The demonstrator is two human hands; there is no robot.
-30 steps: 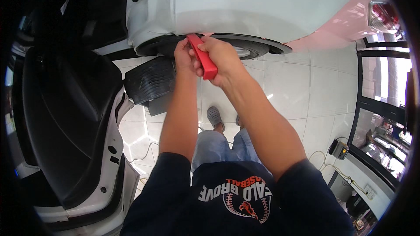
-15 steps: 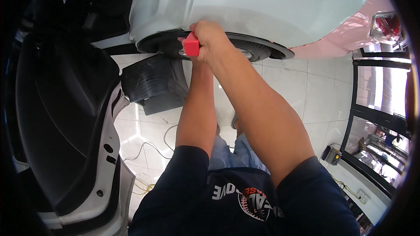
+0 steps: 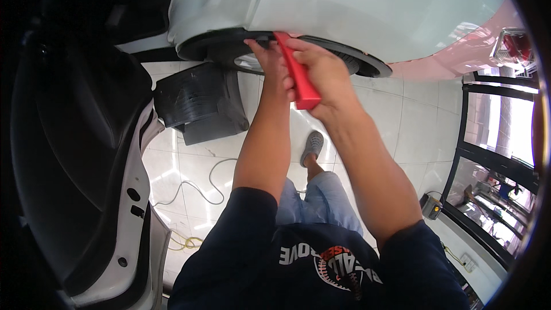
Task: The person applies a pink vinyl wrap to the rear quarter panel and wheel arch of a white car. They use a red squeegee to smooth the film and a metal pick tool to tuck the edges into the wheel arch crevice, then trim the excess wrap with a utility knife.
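Observation:
My right hand (image 3: 330, 80) is wrapped around a long red bar-shaped tool (image 3: 298, 77). The tool slants away from me, its far end at the lip of the wheel arch (image 3: 229, 35) and its near end by my right palm. Just left of it, my left hand (image 3: 271, 57) is raised to the same arch with one digit stretched out and apart; its other fingers are partly behind the tool. Above both hands lies the pale body panel (image 3: 356, 6) of a car. Below the arch, the wheel (image 3: 248, 62) is partly covered by my hands.
An open car door (image 3: 74, 161) fills the left side. A dark step stool (image 3: 195, 95) stands beside the wheel. Grey cable (image 3: 215, 186) and a yellow cord (image 3: 186, 242) lie on the tiled floor. A small grey device (image 3: 431, 205) is at the right, by black-framed glass.
My right hand has shifted right and nearer me, and more of the red tool's length shows. My left hand, mostly hidden before, now shows with a digit extended. One grey shoe has come into view.

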